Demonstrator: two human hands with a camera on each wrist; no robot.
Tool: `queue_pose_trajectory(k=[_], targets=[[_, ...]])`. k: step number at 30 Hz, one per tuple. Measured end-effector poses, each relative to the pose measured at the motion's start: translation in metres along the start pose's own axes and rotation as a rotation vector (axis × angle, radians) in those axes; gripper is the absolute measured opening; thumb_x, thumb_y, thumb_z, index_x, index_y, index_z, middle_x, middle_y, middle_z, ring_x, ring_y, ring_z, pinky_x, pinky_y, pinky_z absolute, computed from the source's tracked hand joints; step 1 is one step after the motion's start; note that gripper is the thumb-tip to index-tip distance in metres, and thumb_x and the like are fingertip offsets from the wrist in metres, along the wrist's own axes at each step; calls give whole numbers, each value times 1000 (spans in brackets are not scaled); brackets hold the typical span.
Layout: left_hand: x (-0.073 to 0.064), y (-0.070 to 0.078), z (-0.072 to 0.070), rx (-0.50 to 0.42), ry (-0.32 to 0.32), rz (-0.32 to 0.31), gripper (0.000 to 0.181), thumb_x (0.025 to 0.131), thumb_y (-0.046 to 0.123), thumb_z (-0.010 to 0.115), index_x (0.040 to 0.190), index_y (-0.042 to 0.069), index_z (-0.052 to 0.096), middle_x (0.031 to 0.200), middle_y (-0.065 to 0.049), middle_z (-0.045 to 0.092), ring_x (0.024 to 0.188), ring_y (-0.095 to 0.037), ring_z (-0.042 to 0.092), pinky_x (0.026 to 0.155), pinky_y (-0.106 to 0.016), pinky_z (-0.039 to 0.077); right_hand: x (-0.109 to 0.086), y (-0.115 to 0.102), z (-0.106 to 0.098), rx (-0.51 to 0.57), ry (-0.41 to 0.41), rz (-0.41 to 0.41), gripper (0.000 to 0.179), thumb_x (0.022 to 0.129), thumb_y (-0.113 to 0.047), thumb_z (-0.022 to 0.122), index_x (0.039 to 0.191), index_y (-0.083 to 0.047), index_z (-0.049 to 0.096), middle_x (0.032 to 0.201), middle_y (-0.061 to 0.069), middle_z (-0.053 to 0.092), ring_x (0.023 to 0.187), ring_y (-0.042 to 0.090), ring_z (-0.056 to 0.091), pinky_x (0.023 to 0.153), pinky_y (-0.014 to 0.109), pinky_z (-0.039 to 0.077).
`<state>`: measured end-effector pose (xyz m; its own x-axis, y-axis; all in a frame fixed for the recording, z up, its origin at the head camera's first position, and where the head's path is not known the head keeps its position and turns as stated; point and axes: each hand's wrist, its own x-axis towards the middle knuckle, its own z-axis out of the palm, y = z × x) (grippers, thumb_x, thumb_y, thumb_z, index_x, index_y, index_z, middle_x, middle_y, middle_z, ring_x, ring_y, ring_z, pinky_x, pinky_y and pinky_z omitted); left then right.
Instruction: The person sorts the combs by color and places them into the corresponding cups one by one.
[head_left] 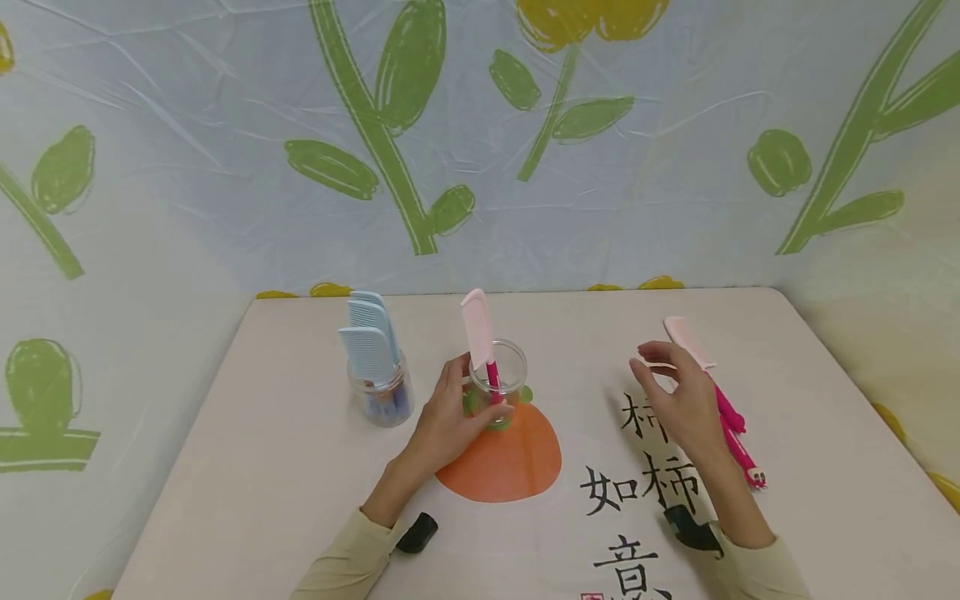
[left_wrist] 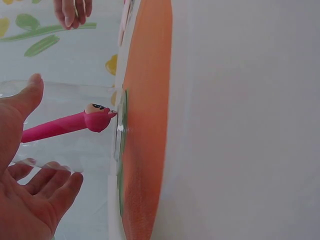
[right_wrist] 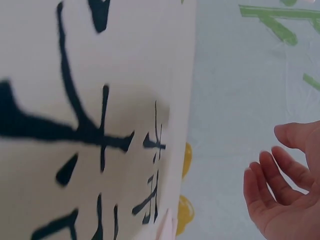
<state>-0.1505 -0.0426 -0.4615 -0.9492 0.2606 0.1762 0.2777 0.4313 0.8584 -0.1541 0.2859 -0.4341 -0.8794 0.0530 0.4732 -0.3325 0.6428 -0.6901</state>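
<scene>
A clear jar [head_left: 512, 367] stands on the leaf print of the orange fruit picture. My left hand [head_left: 450, 414] holds it, thumb on one side and fingers on the other. One pink comb [head_left: 477, 329] stands upright in the jar, its teeth above the rim. In the left wrist view its dark pink handle [left_wrist: 60, 127] ends in a small cartoon head near the jar's bottom. My right hand [head_left: 686, 406] is raised over the table with loosely bent fingers and nothing in them. Beside it lie pink combs [head_left: 690, 340], partly hidden behind the hand.
To the left, a second clear jar [head_left: 388, 406] holds several light blue combs [head_left: 369, 350], teeth up. Black brush-written characters [head_left: 663, 483] mark the pale table [head_left: 262, 467]. A flower-printed curtain [head_left: 247, 167] hangs behind the table and along its sides.
</scene>
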Motion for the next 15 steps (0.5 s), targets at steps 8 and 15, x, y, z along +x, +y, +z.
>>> queue_pose_trajectory(k=[8,15], targets=[[-1,0,-1,-7,0,-4,93,88,44,81,156,10,28,152,-5,41,134,-31,52,109,-50,47,-5,11,-11,-70,31,14,32,97,-7,71,126,3,63,119,20,67,104,31,61,90,2,40],[0,0,0,0,-4,-3,93,88,45,81,157,10,28,153,-4,41,134,-30,52,109,-48,47,-10,17,-22,-156,19,71,34,100,-13,68,129,4,60,122,21,65,105,36,61,84,2,36]])
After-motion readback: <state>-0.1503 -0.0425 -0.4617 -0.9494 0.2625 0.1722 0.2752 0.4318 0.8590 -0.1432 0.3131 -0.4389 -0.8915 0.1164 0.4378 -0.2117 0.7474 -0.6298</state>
